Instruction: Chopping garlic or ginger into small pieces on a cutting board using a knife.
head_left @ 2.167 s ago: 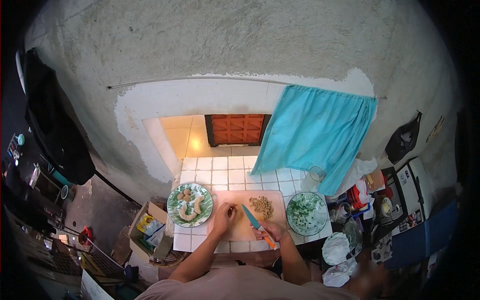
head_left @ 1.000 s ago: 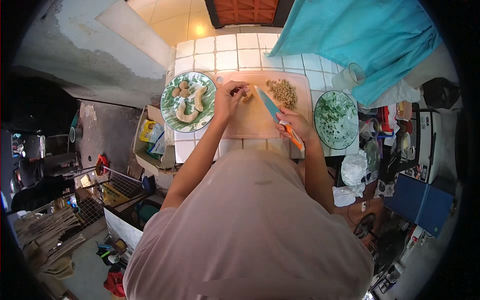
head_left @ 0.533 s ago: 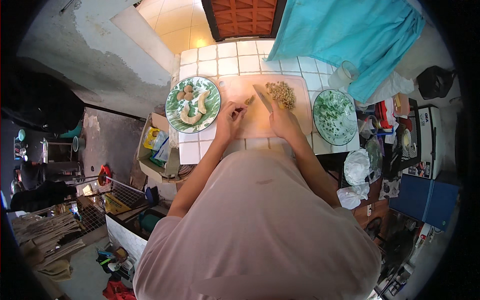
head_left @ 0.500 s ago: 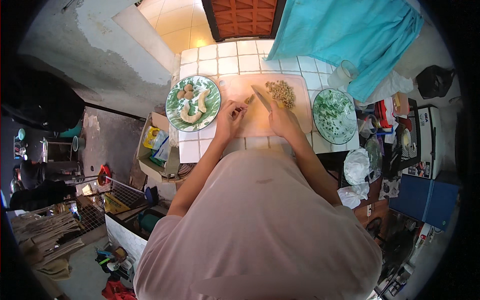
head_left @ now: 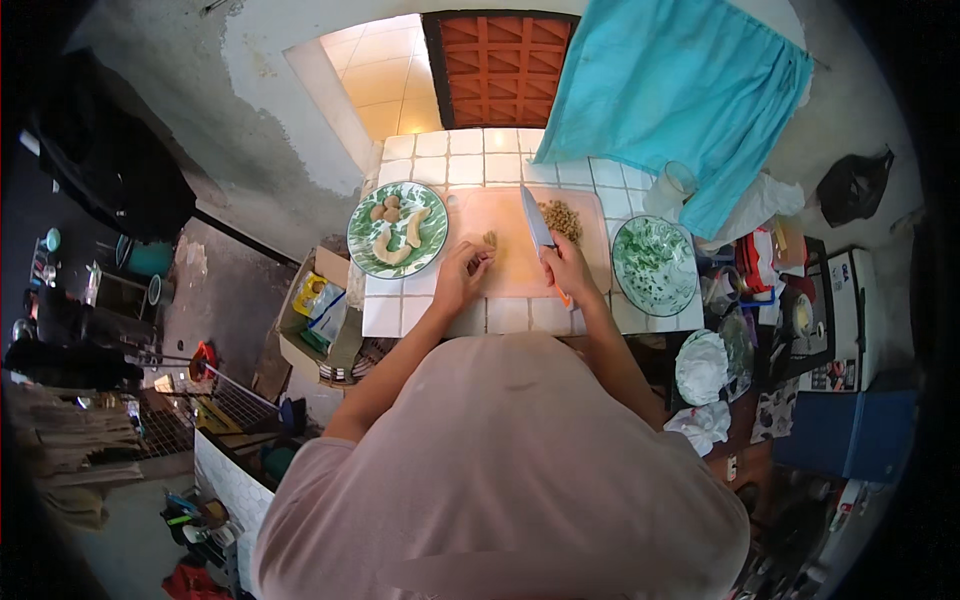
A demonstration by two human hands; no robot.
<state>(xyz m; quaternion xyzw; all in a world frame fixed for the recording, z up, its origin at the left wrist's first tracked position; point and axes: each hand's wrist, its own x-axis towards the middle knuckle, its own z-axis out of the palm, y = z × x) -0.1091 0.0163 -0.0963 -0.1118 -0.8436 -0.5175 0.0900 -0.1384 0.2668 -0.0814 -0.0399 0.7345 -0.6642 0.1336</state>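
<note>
The white tiled surface [head_left: 500, 165] is narrow, and the cutting board [head_left: 520, 262] fills its middle right up to the near edge; bare tiles remain only behind it, toward the wall. A green patterned plate [head_left: 362, 232] of pale pieces sits just left, another plate [head_left: 655, 268] of chopped greens just right. The right hand [head_left: 568, 268] has its fingers clamped on the orange-handled knife [head_left: 536, 222], blade pointing away beside the chopped heap [head_left: 563, 218]. The left hand [head_left: 462, 275] pinches a small piece [head_left: 490, 240] with its fingers together. The knife has swung upright from its slant of a second ago.
</note>
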